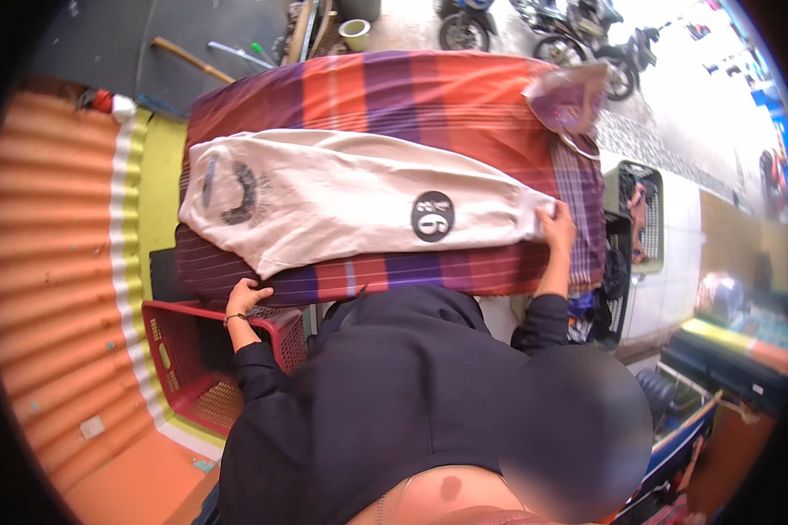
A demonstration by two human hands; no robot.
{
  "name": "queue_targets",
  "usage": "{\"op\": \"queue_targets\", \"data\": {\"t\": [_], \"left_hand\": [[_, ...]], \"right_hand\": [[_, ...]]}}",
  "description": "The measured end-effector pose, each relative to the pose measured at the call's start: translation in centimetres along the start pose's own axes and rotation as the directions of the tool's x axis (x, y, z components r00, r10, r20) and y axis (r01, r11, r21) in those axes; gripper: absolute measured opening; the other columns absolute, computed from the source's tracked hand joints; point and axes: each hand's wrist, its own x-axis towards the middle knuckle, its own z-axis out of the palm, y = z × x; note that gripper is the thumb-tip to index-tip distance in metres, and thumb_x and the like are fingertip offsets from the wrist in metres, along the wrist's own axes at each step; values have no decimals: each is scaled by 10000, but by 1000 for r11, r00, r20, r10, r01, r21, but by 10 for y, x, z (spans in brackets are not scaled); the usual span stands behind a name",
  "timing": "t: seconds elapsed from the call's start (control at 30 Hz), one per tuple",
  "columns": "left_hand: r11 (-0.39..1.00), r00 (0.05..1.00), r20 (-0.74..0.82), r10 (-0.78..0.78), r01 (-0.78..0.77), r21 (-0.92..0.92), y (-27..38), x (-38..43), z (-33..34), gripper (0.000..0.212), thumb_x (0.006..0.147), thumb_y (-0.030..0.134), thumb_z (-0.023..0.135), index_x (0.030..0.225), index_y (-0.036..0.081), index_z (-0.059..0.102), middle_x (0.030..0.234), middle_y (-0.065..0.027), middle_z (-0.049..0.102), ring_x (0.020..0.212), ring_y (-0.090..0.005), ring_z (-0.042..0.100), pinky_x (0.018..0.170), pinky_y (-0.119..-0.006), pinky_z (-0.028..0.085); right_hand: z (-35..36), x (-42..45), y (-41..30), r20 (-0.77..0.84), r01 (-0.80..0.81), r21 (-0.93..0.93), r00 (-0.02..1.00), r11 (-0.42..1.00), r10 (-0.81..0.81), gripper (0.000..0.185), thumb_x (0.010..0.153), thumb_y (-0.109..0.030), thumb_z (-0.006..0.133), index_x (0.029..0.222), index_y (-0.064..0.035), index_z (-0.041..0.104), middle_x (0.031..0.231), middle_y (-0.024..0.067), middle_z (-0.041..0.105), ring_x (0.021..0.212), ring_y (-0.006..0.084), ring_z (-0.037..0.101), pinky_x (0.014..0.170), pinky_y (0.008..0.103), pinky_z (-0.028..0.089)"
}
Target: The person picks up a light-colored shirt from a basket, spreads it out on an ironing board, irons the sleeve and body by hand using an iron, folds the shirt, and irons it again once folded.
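Observation:
A pale, folded long garment (361, 197) with dark printed patches lies lengthwise on a table covered by a striped red, orange and purple cloth (407, 98). At its narrow right end, my right hand (560, 226) grips the fabric edge between thumb and fingers. My left hand (246, 298), a thin dark band at the wrist, rests at the near left edge of the striped cloth. It is just below the garment's wide end, fingers apart, holding nothing. A translucent plastic bag or container (568, 102) with purplish contents sits at the far right corner.
A red plastic basket (161, 361) stands below the table's left end, beside an orange corrugated wall (56, 236). Right of the table are a green crate (656, 223) and a black crate (620, 282) holding cloth. Motorcycles (463, 29) are parked beyond.

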Motion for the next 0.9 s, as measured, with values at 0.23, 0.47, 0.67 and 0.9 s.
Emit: {"op": "queue_targets", "data": {"t": [0.23, 0.47, 0.67, 0.9], "left_hand": [[895, 701, -569, 430, -416, 164, 96, 74, -84, 238, 881, 282, 516, 1001, 91, 591, 974, -133, 623, 900, -361, 589, 765, -411, 464], [586, 410, -424, 808, -483, 650, 154, 195, -112, 289, 894, 265, 470, 1149, 149, 543, 1200, -61, 547, 1161, -224, 481, 953, -442, 355], [456, 455, -243, 857, -448, 769, 153, 255, -133, 162, 883, 252, 491, 952, 112, 535, 937, -66, 566, 925, -232, 548, 818, -397, 414], [607, 460, -426, 779, -385, 695, 153, 261, -130, 111, 878, 246, 505, 892, 137, 521, 851, -48, 545, 815, -230, 542, 689, -366, 408]], "right_hand": [[63, -37, -144, -215, 681, -5, 714, 732, -666, 213, 805, -277, 636, 953, -125, 615, 837, 56, 624, 842, 266, 575, 790, 382, 420], [102, -44, -157, 76, 765, -251, 626, 593, -776, 346, 791, -384, 618, 973, -98, 545, 878, 98, 535, 849, 288, 510, 758, 409, 383], [106, -36, -137, 17, 691, -352, 679, 632, -734, 178, 842, -193, 525, 986, -90, 521, 861, 130, 507, 825, 320, 490, 732, 428, 373], [121, -17, -145, -27, 580, -388, 770, 716, -638, 182, 862, -240, 534, 989, -109, 540, 845, 91, 519, 834, 286, 508, 741, 417, 375]]}}
